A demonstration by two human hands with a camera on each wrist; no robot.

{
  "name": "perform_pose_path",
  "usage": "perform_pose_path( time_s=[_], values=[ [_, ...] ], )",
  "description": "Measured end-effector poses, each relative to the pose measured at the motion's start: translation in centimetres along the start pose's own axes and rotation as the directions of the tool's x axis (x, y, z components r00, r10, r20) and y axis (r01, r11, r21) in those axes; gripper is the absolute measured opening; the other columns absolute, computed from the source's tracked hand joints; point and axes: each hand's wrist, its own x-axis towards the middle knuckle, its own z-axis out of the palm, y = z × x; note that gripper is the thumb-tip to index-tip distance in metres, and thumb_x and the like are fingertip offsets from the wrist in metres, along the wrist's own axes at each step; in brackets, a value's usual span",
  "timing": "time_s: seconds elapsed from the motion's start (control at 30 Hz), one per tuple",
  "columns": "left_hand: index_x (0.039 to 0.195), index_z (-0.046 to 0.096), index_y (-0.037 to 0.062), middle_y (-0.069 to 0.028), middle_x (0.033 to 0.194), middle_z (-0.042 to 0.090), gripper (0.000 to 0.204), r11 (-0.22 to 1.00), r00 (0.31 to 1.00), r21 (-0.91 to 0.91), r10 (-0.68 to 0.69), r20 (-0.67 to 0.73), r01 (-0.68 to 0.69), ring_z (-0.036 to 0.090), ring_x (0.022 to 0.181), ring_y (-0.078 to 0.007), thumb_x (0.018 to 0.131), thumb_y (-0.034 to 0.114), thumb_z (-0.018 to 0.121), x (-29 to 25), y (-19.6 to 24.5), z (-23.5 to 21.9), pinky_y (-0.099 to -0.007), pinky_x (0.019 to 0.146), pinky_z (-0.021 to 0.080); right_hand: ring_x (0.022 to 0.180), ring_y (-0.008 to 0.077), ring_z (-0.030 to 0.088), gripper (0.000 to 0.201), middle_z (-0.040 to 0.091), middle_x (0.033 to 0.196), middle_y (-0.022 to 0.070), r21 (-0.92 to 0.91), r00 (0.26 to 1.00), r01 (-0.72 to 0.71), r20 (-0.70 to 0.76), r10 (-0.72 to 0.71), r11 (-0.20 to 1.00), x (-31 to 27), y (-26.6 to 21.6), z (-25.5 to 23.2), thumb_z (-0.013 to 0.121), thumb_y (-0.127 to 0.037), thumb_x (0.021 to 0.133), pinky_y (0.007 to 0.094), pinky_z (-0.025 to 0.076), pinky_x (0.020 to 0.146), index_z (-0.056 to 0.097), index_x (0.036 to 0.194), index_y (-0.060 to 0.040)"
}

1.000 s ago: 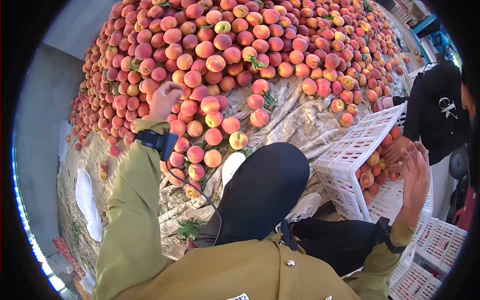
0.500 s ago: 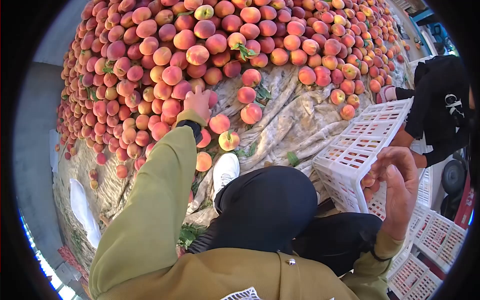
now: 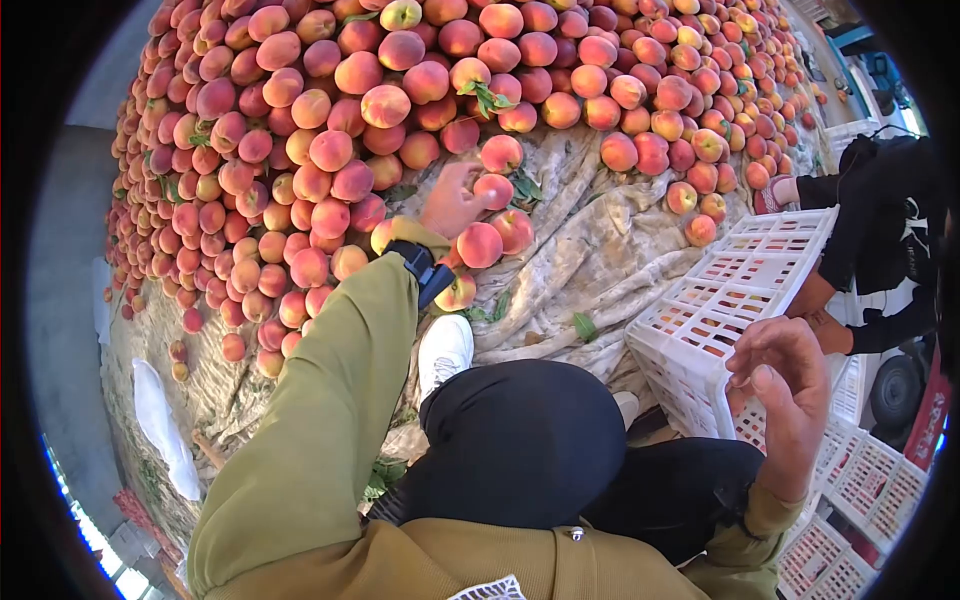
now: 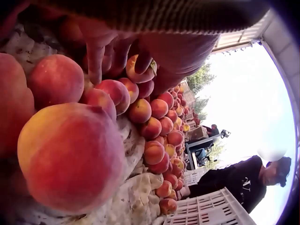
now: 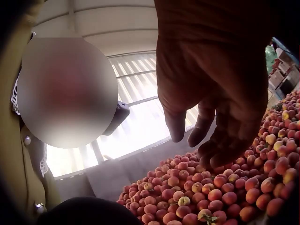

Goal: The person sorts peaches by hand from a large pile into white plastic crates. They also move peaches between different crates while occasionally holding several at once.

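Note:
My left hand (image 3: 452, 205) reaches low over the cloth at the pile's front edge. Its fingertips are right at the left side of a small red peach (image 3: 493, 190). Extended fingers (image 4: 95, 63) point down among peaches in the left wrist view. Two more peaches, one red (image 3: 480, 245) and another (image 3: 515, 231), lie just below that hand, and a large peach (image 4: 72, 157) looms close to the left wrist camera. Raised beside the tilted white crate (image 3: 715, 290), my right hand (image 3: 785, 395) has loosely bent fingers and holds nothing.
The big peach heap (image 3: 330, 150) spreads across the back over a crumpled cloth (image 3: 600, 230). Another person in black (image 3: 890, 210) is behind the tilted crate. More white crates (image 3: 870, 480) stand at lower right. A white shoe (image 3: 445, 350) is near the loose peaches.
My left hand has moved rightward and down from the heap to the loose peaches at its front. The right hand has dropped slightly beside the crate, its fingers more bent than at first.

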Motion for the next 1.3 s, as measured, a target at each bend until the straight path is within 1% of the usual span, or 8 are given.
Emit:
perform_pose_path(
  time_s=[0.1, 0.17, 0.27, 0.37, 0.5, 0.53, 1.03, 1.3],
  values=[
    [0.123, 0.045, 0.0061, -0.0181, 0.116, 0.050, 0.066, 0.992, 0.990, -0.031, -0.125, -0.069, 0.123, 0.050, 0.106, -0.0345, 0.071, 0.038, 0.070, 3.1, -2.9, -0.9, -0.0422, 0.092, 0.041, 0.082, 0.0141, 0.055, 0.025, 0.053, 0.092, 0.0091, 0.006, 1.000, -0.019, 0.000, 0.019, 1.000, 0.0, 0.1, 0.1, 0.060, -0.010, 0.076, 0.0245, 0.044, 0.073, 0.052, 0.097, 0.0015],
    [0.121, 0.048, 0.0045, -0.0193, 0.116, 0.053, 0.062, 0.853, 0.928, 0.390, -0.373, -0.012, 0.348, 0.054, 0.105, -0.0327, 0.075, 0.042, 0.066, 3.9, -1.9, -0.5, -0.0393, 0.091, 0.042, 0.082, 0.0142, 0.055, 0.025, 0.053, 0.093, 0.0093, 0.007, 1.000, -0.016, 0.009, 0.016, 1.000, -0.1, 0.0, 0.4, 0.060, -0.011, 0.076, 0.0244, 0.044, 0.074, 0.052, 0.097, 0.0018],
    [0.118, 0.053, 0.0112, -0.0130, 0.112, 0.059, 0.063, 0.688, 0.920, 0.656, -0.391, -0.025, 0.310, 0.054, 0.107, -0.0309, 0.068, 0.047, 0.068, 3.4, -0.7, 3.7, -0.0411, 0.090, 0.042, 0.082, 0.0145, 0.055, 0.026, 0.053, 0.094, 0.0098, -0.005, 0.999, -0.018, 0.036, 0.018, 1.000, 0.1, -0.2, 0.8, 0.061, -0.010, 0.075, 0.0247, 0.044, 0.074, 0.052, 0.096, 0.0023],
    [0.111, 0.057, 0.0140, -0.0093, 0.104, 0.062, 0.057, 0.628, 0.811, 0.545, -0.554, -0.188, 0.555, 0.057, 0.103, -0.0295, 0.066, 0.046, 0.070, 3.2, 0.7, 5.1, -0.0411, 0.087, 0.044, 0.081, 0.0117, 0.055, 0.022, 0.054, 0.091, 0.0069, -0.017, 0.997, -0.032, 0.074, 0.033, 0.999, 0.3, 0.0, 1.1, 0.060, -0.005, 0.077, 0.0242, 0.044, 0.074, 0.053, 0.096, 0.0024],
    [0.113, 0.053, 0.0155, -0.0074, 0.093, 0.063, 0.050, 0.809, 0.864, 0.450, -0.483, 0.140, 0.379, 0.062, 0.088, -0.0276, 0.068, 0.034, 0.067, 3.3, 2.9, 3.1, -0.0370, 0.078, 0.049, 0.075, 0.0124, 0.058, 0.019, 0.057, 0.086, 0.0056, -0.148, 0.994, 0.052, 0.100, -0.037, 0.988, 0.5, 0.0, 0.5, 0.063, -0.009, 0.080, 0.0243, 0.047, 0.066, 0.055, 0.096, -0.0015],
    [0.108, 0.055, 0.0095, -0.0089, 0.093, 0.062, 0.048, 0.856, 0.908, 0.369, -0.414, 0.068, 0.362, 0.061, 0.089, -0.0254, 0.067, 0.030, 0.068, 2.2, 6.5, 2.6, -0.0358, 0.079, 0.047, 0.077, 0.0104, 0.056, 0.020, 0.056, 0.089, 0.0043, -0.157, 0.991, 0.019, 0.137, 0.003, 0.987, 0.4, -0.2, 0.4, 0.063, -0.010, 0.081, 0.0249, 0.046, 0.069, 0.056, 0.098, -0.0005],
    [0.104, 0.053, -0.0010, -0.0120, 0.095, 0.058, 0.045, 0.952, 0.952, 0.047, -0.303, 0.032, 0.302, 0.056, 0.086, -0.0245, 0.068, 0.020, 0.068, 3.1, -7.2, 0.8, -0.0345, 0.080, 0.045, 0.073, 0.0264, 0.057, 0.021, 0.056, 0.081, 0.0113, -0.200, 0.939, 0.341, 0.130, -0.319, 0.919, -0.1, 2.2, 1.9, 0.064, -0.014, 0.075, 0.0348, 0.047, 0.063, 0.055, 0.089, -0.0017],
    [0.107, 0.052, -0.0013, -0.0124, 0.100, 0.057, 0.043, 0.987, 0.991, 0.091, 0.135, 0.002, -0.135, 0.055, 0.091, -0.0248, 0.070, 0.016, 0.065, 3.4, 13.9, 2.2, -0.0359, 0.083, 0.044, 0.071, 0.0204, 0.052, 0.043, 0.052, 0.084, 0.0105, 0.053, 0.922, 0.361, -0.169, -0.348, 0.931, 3.8, 4.8, 3.9, 0.065, -0.022, 0.072, 0.0353, 0.044, 0.061, 0.044, 0.103, 0.0001]
  ],
)
